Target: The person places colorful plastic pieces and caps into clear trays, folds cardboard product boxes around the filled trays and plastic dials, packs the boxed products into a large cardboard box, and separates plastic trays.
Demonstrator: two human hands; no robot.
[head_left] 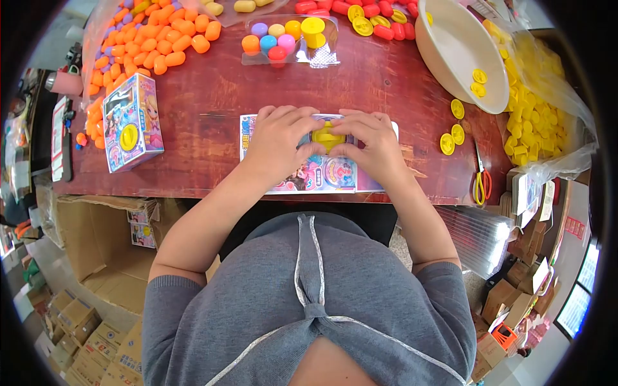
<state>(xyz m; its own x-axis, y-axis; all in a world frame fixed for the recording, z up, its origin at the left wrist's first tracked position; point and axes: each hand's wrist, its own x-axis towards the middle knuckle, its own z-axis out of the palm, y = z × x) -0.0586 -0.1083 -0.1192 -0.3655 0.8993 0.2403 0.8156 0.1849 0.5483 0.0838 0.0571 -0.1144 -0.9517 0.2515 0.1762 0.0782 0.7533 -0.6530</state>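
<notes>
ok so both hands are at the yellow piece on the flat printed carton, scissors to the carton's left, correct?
Wrong side: the head view shows the scissors right of the flat printed carton. Left hand and right hand at the yellow piece is correct.

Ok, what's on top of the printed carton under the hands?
A yellow piece, between the left hand and right hand. The hands cover its sides and part of the carton, so whether it's set into the surface can't be seen.
</notes>
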